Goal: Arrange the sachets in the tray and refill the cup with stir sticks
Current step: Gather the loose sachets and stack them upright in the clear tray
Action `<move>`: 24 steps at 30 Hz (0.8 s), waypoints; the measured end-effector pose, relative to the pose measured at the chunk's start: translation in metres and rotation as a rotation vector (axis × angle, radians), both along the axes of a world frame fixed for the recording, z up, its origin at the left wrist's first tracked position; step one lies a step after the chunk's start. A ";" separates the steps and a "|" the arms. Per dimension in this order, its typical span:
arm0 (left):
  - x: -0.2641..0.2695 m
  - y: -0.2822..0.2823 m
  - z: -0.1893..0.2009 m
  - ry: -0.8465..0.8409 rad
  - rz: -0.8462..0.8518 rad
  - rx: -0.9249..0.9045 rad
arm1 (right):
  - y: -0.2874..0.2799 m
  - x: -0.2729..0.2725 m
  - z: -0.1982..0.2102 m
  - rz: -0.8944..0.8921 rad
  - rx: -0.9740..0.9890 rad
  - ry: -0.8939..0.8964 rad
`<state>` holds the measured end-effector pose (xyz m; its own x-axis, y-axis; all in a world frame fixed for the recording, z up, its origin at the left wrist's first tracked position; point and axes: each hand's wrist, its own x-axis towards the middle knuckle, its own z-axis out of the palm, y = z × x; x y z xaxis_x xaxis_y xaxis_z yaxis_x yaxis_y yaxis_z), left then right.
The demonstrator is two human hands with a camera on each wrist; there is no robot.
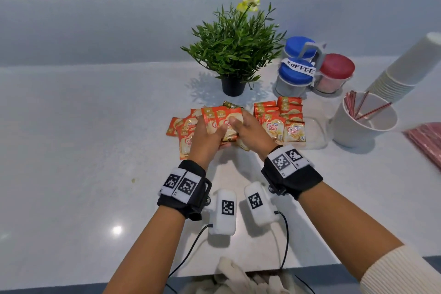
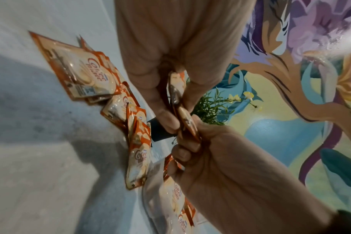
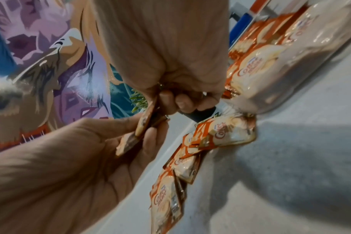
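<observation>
Both hands hold one upright bundle of orange Coffee mate sachets (image 1: 220, 119) over the counter, in front of the plant pot. My left hand (image 1: 207, 137) grips the bundle's left side and my right hand (image 1: 247, 130) its right side. The left wrist view shows the bundle of sachets (image 2: 177, 95) pinched edge-on between thumb and fingers. More loose sachets (image 1: 181, 130) lie flat on the counter to the left. A clear tray (image 1: 318, 126) to the right holds several standing sachets (image 1: 279, 118). Beyond it a white cup (image 1: 365, 126) holds a few red stir sticks (image 1: 358, 105).
A potted plant (image 1: 233, 52) stands just behind the hands. Lidded jars on a rack labelled coffee (image 1: 310, 69) sit at the back right, beside a leaning stack of paper cups (image 1: 403, 69). A pack of red stir sticks (image 1: 427, 143) lies at the far right.
</observation>
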<state>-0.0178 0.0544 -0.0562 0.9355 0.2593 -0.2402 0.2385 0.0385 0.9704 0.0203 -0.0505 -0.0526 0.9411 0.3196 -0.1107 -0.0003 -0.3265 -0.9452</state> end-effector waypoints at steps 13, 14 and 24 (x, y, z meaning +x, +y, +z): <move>0.013 -0.024 -0.005 -0.014 0.019 0.029 | -0.050 -0.004 0.018 -0.040 0.078 0.150; 0.014 -0.028 -0.004 -0.014 -0.010 0.019 | -0.053 -0.003 0.017 -0.068 0.063 0.159; 0.021 -0.067 0.005 -0.085 -0.085 0.098 | -0.075 0.000 0.018 -0.212 -0.117 0.039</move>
